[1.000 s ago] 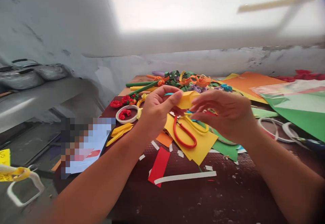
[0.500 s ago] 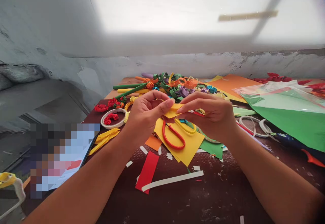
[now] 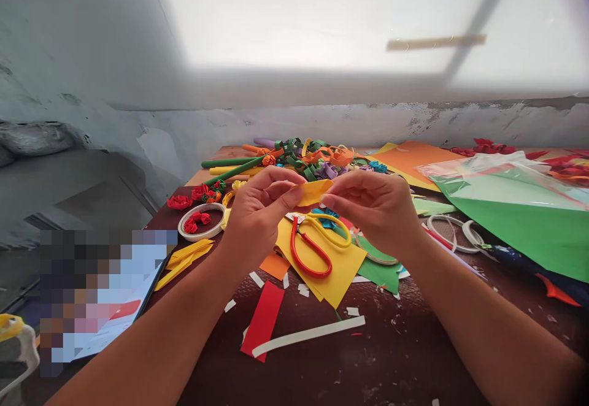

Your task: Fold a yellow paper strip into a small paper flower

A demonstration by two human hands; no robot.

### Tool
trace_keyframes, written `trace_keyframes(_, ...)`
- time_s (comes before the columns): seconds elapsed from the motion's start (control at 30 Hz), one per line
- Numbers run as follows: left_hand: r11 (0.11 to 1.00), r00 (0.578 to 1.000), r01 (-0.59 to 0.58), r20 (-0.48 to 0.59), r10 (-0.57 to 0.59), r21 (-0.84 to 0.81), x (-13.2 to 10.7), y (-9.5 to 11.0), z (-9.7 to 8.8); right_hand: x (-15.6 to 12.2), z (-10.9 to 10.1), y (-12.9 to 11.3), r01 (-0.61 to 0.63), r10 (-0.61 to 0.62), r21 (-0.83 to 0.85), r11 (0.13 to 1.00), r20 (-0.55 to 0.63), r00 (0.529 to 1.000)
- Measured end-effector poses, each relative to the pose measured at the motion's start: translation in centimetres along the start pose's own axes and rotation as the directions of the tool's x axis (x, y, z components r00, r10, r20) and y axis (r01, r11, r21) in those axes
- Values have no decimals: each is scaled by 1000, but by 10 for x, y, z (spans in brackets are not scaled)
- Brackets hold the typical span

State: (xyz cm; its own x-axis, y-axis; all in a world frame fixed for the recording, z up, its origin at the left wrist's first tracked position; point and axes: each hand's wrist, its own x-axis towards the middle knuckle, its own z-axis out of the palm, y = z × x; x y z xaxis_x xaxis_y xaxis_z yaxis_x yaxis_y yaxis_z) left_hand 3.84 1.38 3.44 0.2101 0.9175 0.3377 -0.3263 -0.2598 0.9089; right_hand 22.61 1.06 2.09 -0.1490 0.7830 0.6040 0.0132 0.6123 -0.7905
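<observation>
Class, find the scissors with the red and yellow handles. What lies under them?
The scissors lie on a yellow sheet, which overlaps green paper. Their blades are hidden behind the left hand and right hand pinching a folded yellow piece.

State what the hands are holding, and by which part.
Both hands, left and right, pinch a small folded yellow paper piece by its opposite ends.

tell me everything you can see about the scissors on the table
The scissors have one red and one yellow handle loop, both long ovals that look like plastic. They lie flat on a yellow paper sheet, handles toward the person. The blades are mostly hidden behind the left hand. Neither it nor the right hand touches them; both pinch a small yellow paper piece just above.
</observation>
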Motion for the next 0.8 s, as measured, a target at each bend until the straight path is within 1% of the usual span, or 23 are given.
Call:
trace_keyframes(0.17, 1000, 999, 4, -37, -3, 30, 0, 0, 0, -1, 2, 2, 14, -14, -47, 999, 0, 1000)
trace_keyframes(0.23, 999, 1000, -1, -31, 3, 54, -1, -1, 0, 0, 2, 3, -27, 26, -22, 999, -23, 999)
trace_keyframes(0.3, 993, 999, -30, -22, 33, 117, -2, -2, 0, 1, 2, 3, -77, 78, 28, 997, -51, 996)
trace_keyframes(0.4, 972, 995, -99, 5, 100, 214, -4, -4, 0, 2, 2, 3, -113, 120, 84, 990, -84, 989)
trace_keyframes(0.47, 963, 993, -120, 16, 119, 242, -5, -4, 0, 3, 2, 2, -132, 143, 109, 985, -101, 985)
trace_keyframes(0.53, 964, 993, -116, 15, 115, 238, -4, -5, 1, 3, 3, 2, -145, 159, 127, 981, -106, 982)
trace_keyframes(0.67, 984, 998, -61, 30, 57, 168, -3, -5, 1, 3, 3, 1, -155, 172, 138, 978, -123, 977)
trace_keyframes(0.8, 988, 1000, -29, 5, 28, 153, -2, -5, 1, 4, 5, 0, -175, 193, 123, 977, -152, 969)
